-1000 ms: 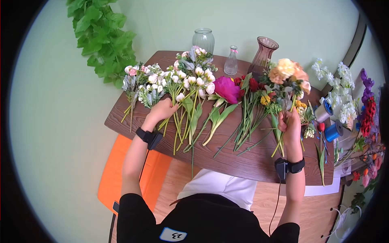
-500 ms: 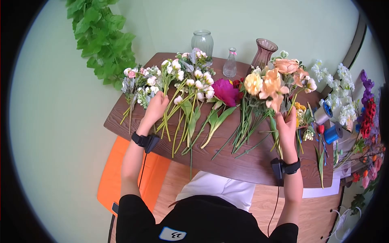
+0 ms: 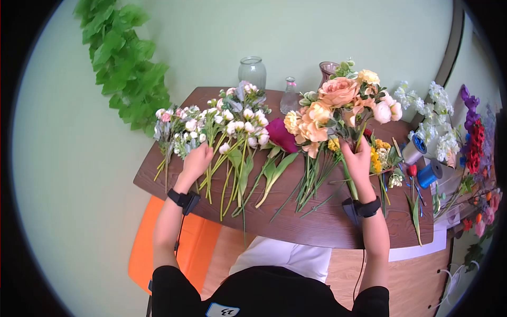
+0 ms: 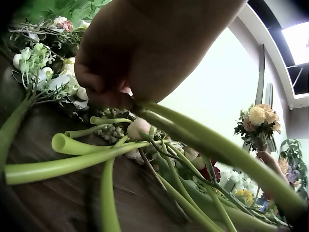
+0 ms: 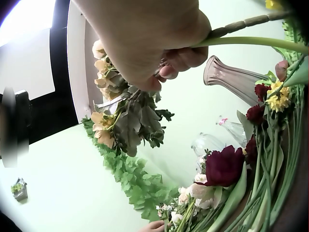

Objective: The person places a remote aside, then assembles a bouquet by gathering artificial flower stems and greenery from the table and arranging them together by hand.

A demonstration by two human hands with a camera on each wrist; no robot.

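My right hand (image 3: 357, 158) grips the stems of a peach, cream and pale pink bouquet (image 3: 338, 95), held up over the right part of the table. In the right wrist view the fingers (image 5: 181, 62) curl round a green stem (image 5: 251, 42) and a brown one. At the left, my left hand (image 3: 198, 162) pinches green stems of white flowers (image 3: 215, 117); in the left wrist view that hand (image 4: 120, 63) closes round thick stems (image 4: 217, 145). White-flowered stems (image 3: 240, 127) lie just right of it, then a magenta flower (image 3: 281, 134).
Behind the flowers stand a clear jar (image 3: 252, 73), a small glass bottle (image 3: 290, 96) and a purplish vase (image 3: 327, 70). Spools of silver (image 3: 414, 149) and blue (image 3: 430, 174) wire lie at the right, beside more flowers (image 3: 441, 127). An orange chair (image 3: 174, 238) stands below the table's left side.
The right hand's bouquet has come left and turned, showing its blooms more fully. My left hand has lifted a little from the stems it was among, holding some. The head view has shifted.
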